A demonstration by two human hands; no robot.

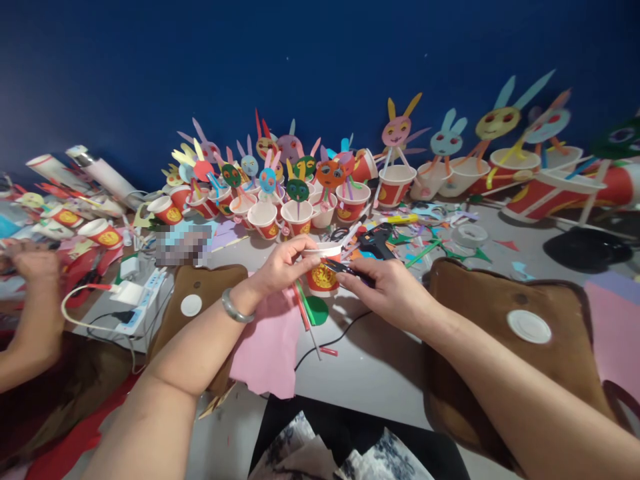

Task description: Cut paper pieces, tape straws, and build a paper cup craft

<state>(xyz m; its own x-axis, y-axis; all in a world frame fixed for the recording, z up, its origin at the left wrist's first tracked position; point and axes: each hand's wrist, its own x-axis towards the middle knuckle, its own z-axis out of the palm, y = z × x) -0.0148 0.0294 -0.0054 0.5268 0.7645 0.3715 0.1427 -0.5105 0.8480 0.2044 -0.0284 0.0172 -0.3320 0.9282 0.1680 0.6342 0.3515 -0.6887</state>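
My left hand (287, 265) pinches the rim of a red and white paper cup (323, 280) with a gold print, holding it upright above the table. In my right hand (385, 287) is a pair of dark-handled scissors (337, 266), their pointed tip against the cup's side just below the rim. The fingers partly cover the handles. Below the cup are red and green straws (303, 308), a green paper disc (318, 310) and a pink sheet (267, 343).
Paper cups with paper rabbit figures (299, 193) line the back. A black glue gun (377, 241) lies among paper scraps. Brown cushions (465, 320) flank my arms. Left are a power strip (145, 303) and another person's arm (35, 313). A black cable (340, 333) crosses the table.
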